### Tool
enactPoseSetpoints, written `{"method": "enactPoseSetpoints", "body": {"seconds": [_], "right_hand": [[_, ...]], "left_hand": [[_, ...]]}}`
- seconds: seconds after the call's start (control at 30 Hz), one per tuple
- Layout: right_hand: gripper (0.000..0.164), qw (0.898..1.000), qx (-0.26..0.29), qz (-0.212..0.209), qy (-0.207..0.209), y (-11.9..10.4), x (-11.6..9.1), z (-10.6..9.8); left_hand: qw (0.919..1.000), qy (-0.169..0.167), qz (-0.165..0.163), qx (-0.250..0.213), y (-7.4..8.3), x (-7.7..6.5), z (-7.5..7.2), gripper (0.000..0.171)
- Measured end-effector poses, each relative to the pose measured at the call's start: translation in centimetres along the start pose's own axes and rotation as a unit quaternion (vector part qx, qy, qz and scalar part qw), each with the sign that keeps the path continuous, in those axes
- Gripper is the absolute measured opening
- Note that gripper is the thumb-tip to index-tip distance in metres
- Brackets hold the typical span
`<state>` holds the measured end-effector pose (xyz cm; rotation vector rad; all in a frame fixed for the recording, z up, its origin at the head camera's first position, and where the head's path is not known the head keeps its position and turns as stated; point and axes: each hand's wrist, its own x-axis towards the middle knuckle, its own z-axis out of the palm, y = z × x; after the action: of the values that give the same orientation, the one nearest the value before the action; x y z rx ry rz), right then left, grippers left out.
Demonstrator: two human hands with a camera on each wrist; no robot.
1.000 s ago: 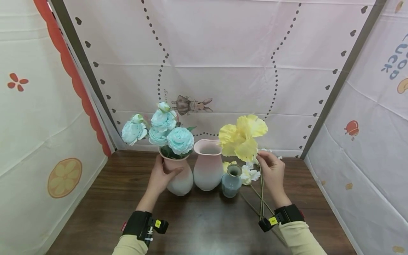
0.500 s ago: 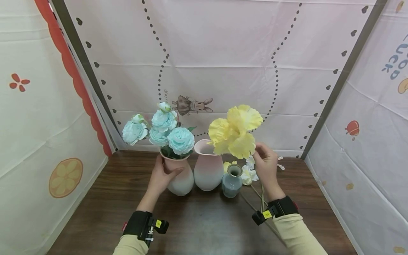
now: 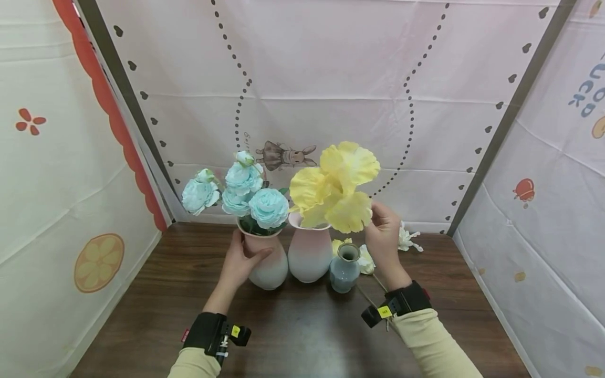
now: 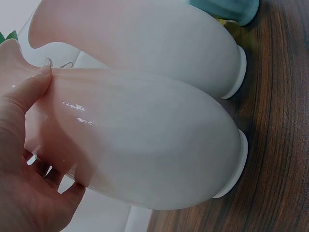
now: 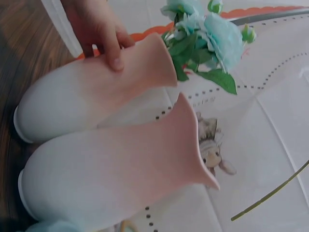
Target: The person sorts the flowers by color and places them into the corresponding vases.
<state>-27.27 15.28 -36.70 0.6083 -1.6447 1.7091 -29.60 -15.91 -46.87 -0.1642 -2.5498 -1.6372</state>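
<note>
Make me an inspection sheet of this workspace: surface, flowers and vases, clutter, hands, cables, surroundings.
Surface: dark wood-grain table.
Job's things: left vase upright, bearing blue flowers; middle vase upright; yellow flower held up, a stem showing outside the middle vase's mouth in the right wrist view; small blue vase upright.
Clutter: white flowers lying on the table.
Hands: left hand grips the left vase; right hand holds the yellow flower.
Cables: nothing seen.
Surroundings: printed pale cloth walls.
</note>
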Motion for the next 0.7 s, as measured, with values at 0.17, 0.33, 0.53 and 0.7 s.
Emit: {"method": "enactPoseSetpoints", "body": {"seconds": [0.17, 0.33, 0.53, 0.7], "right_hand": [[0.040, 0.999, 0.029, -0.002, -0.015, -0.3, 0.2, 1.4], [0.048, 0.997, 0.061, -0.022, -0.034, -0.5, 0.5, 2.9], [0.036, 0.995, 0.080, -0.041, -0.051, -0.3, 0.5, 4.3], [0.035, 0.994, 0.087, -0.042, -0.050, 0.0, 0.3, 5.2]], "left_hand": [[1.0000, 0.006, 0.001, -0.002, 0.0, 0.0, 0.1, 0.097], [0.9999, 0.009, 0.012, -0.004, -0.2, -0.1, 0.1, 0.096], [0.9995, 0.013, 0.027, -0.004, -0.2, -0.1, 0.1, 0.094], [0.9997, 0.013, 0.021, -0.001, -0.1, -0.1, 0.2, 0.094]]}}
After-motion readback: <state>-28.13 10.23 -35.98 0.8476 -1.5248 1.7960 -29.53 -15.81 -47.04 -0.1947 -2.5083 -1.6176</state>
